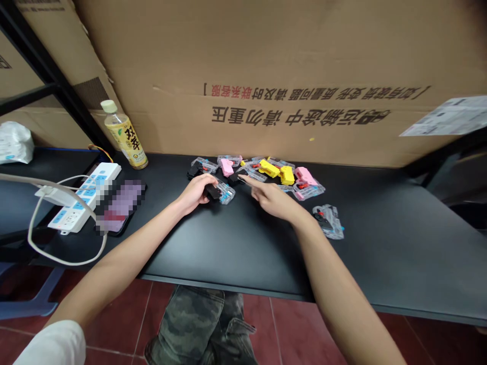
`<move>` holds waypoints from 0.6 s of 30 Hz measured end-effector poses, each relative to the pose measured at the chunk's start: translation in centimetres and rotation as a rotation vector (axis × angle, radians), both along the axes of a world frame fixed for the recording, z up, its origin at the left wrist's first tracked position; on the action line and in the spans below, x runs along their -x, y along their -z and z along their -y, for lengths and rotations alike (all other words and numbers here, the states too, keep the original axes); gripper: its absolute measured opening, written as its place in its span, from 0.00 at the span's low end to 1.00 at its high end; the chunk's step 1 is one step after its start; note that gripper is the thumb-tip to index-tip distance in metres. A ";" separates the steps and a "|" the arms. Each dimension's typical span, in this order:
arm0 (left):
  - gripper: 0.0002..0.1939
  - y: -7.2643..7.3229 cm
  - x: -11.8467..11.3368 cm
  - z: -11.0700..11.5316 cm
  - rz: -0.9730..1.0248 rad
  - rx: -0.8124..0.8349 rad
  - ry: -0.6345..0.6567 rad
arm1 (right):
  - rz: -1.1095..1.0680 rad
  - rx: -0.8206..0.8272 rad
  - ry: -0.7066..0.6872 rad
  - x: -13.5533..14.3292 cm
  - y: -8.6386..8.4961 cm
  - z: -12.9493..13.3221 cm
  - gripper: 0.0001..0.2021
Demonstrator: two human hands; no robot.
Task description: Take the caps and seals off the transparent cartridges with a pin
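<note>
My left hand (195,194) is closed around a small toy gun (225,192) of clear plastic with black and light-blue parts, held over the desk. My right hand (273,198) has its index finger stretched leftward, with the fingertips at a small black plastic piece (236,177); the other fingers are curled. The hand partly hides the pile behind it. In that pile lie clear toy guns with a pink piece (227,167), a yellow piece (268,168), another yellow piece (286,175) and a larger pink piece (305,176). Right of my right wrist lies a separate clear-and-black toy gun (329,221).
A black desk (228,248) carries everything. To the left are a drink bottle (127,138), a white power strip (81,200) with cables and a phone (124,205). A large cardboard sheet (266,61) stands along the back. A white plastic bag (15,142) is at far left.
</note>
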State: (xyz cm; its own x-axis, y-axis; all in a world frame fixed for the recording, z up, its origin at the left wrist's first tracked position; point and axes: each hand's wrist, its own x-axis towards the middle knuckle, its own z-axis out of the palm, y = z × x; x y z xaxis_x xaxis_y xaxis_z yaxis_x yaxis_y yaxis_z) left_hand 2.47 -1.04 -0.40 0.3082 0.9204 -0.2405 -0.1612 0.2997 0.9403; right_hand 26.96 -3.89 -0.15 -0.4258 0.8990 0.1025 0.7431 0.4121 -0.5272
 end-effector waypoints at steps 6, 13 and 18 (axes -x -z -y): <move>0.08 1.0 0.0 -0.2 -0.102 -0.236 0.074 | -0.106 0.031 0.116 -1.4 -0.5 -0.3 0.28; 0.15 1.2 0.9 -0.5 -0.177 -0.603 0.125 | -0.299 0.082 0.091 1.1 -1.0 0.5 0.26; 0.23 2.0 0.7 -0.4 -0.248 -0.938 0.046 | -0.482 0.233 0.018 2.0 -1.3 1.1 0.29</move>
